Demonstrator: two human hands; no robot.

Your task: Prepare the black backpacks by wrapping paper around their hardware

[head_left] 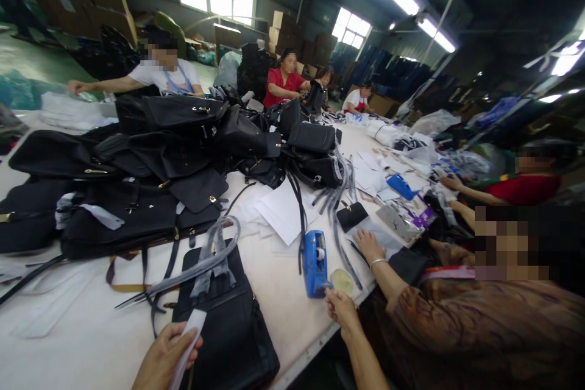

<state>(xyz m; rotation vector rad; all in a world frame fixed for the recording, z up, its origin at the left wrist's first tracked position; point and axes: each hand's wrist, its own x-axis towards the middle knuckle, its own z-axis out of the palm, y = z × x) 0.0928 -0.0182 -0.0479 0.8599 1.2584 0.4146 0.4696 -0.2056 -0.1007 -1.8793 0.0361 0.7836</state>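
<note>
My left hand (171, 347) is closed around a white paper strip (188, 341), which stands up between thumb and fingers. Beneath and beside it lies a black bag (228, 317), with a plastic-wrapped strap (214, 250) across its upper part. My right hand (342, 311) pinches at the front end of a blue tape dispenser (315, 265); the clear tape between the fingertips is barely visible. Touching the dispenser's right side, or very near it, lies a yellowish tape roll (342, 281).
Black bags (137, 164) are heaped at left and centre. White paper sheets (286, 207) lie behind the dispenser. Close on my right, a co-worker's hand (370, 247) rests on wrapping beside a black flap (351, 216). Other people work around the table, whose edge (315, 347) runs below my right hand.
</note>
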